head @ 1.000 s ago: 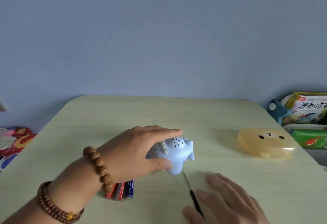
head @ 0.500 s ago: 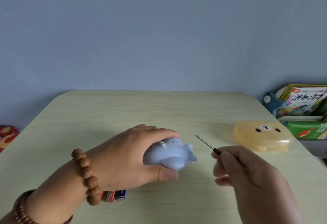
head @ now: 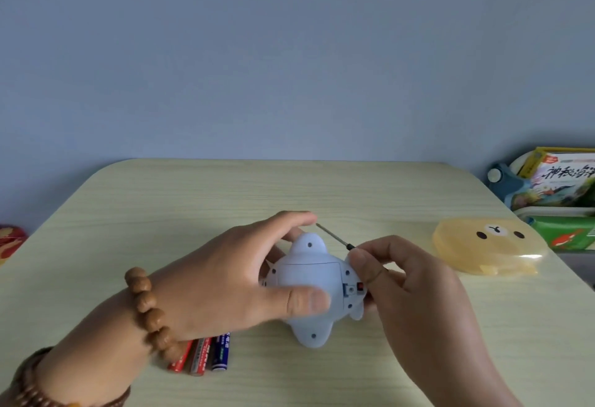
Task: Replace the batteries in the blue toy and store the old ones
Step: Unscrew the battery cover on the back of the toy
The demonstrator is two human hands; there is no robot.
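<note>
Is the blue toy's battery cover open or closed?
Closed. The blue toy, held underside up by the left hand, shows its cover flush; the right hand holds the screwdriver off it.

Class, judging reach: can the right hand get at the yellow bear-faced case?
Probably yes: only bare table separates the right hand from the yellow bear-faced plastic case, though it pinches a thin screwdriver.

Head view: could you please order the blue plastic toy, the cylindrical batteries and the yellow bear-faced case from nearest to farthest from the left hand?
1. Blue plastic toy, gripped in the left hand.
2. Cylindrical batteries, beneath its wrist.
3. Yellow bear-faced case, far right.
</note>
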